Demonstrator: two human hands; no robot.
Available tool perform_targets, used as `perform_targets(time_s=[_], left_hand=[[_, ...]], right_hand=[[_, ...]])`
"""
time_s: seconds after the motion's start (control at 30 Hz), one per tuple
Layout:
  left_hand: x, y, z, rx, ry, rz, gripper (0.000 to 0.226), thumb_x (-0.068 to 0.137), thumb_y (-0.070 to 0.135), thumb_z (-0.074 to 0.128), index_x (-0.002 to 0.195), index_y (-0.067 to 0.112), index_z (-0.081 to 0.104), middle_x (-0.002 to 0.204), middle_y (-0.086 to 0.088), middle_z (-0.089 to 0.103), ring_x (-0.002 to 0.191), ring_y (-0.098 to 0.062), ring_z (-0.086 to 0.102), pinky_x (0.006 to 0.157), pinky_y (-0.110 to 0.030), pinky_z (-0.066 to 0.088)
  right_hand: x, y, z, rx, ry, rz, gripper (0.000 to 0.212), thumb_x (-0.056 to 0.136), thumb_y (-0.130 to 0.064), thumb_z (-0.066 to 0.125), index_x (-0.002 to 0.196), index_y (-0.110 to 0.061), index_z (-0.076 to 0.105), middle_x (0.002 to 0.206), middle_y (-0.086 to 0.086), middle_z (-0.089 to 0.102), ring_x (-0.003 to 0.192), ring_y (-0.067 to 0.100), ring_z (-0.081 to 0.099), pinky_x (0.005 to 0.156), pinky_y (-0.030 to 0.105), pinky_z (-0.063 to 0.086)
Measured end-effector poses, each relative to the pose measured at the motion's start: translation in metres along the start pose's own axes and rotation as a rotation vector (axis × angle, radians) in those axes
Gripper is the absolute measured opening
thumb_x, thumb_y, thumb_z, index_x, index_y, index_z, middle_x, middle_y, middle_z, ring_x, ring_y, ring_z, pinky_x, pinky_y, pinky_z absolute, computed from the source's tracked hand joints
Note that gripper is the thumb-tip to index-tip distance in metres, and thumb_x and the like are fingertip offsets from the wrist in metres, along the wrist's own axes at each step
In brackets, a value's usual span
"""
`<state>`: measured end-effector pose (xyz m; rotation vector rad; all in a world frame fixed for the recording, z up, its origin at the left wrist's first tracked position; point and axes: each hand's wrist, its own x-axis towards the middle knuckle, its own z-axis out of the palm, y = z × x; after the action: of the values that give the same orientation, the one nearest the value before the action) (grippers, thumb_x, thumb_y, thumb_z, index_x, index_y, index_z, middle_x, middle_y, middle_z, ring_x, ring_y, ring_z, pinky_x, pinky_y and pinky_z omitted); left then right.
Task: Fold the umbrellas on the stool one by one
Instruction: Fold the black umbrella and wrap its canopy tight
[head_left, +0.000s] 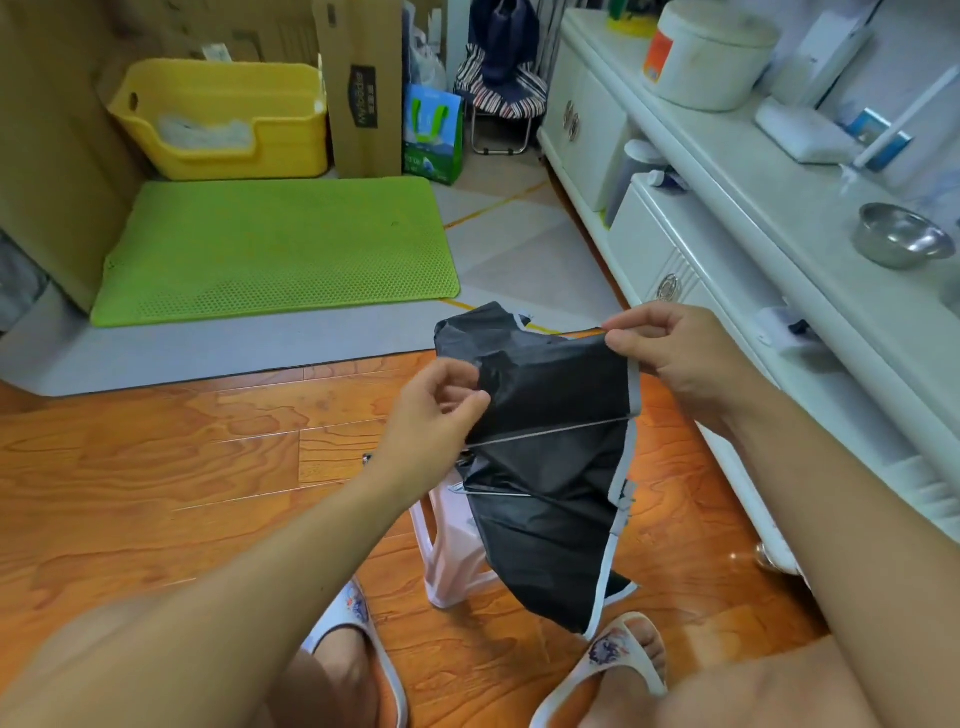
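A black umbrella (550, 441) with a grey trimmed edge and thin metal ribs hangs half collapsed in front of me, over a small white plastic stool (447, 551). My left hand (431, 410) pinches the black fabric near a rib on the left side. My right hand (675, 353) pinches the upper right edge of the canopy by its grey trim. Between the two hands the fabric is stretched out. The umbrella's handle and shaft are hidden behind the cloth.
A white cabinet (727, 218) runs along the right, carrying a steel bowl (898, 236) and a rice cooker (711, 52). Ahead lie a green mat (270, 249), a yellow bin (223, 119) and cardboard boxes (358, 88). My slippered feet (623, 660) stand on the wooden floor.
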<state>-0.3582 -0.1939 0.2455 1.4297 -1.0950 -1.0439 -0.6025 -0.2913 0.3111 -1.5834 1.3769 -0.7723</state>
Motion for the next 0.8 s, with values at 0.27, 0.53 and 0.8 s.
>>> perform_targets(time_s=[0.27,0.53,0.8], left_hand=[[0.037,-0.079,-0.071,0.848,-0.293,-0.465,0.065,0.09,0.039,0.067,0.147,0.019,0.043,0.143,-0.015,0.053,0.119,-0.031,0.058,0.1,-0.041,0.05],[0.04,-0.056,-0.089,0.46,-0.278,-0.488,0.019,0.097,0.022,0.068,0.108,0.006,0.065,0.101,-0.015,0.071,0.084,-0.024,0.069,0.079,-0.037,0.059],[0.035,0.106,-0.066,0.272,0.121,0.062,0.017,0.086,0.015,0.08,0.098,0.017,0.069,0.086,-0.005,0.07,0.052,-0.01,0.062,0.054,-0.024,0.053]], right_hand=[[-0.003,0.015,-0.009,-0.187,0.004,0.03,0.01,0.085,-0.012,0.079,0.087,-0.021,0.075,0.095,0.009,0.067,0.091,0.024,0.063,0.081,0.032,0.053],[-0.005,0.012,-0.024,-0.19,-0.107,-0.038,0.01,0.092,-0.002,0.069,0.089,-0.012,0.07,0.108,-0.003,0.077,0.107,0.011,0.069,0.103,0.034,0.048],[-0.022,0.028,-0.058,-0.319,-0.198,0.152,0.011,0.088,-0.005,0.075,0.088,-0.016,0.072,0.092,0.007,0.075,0.093,0.027,0.07,0.079,0.029,0.051]])
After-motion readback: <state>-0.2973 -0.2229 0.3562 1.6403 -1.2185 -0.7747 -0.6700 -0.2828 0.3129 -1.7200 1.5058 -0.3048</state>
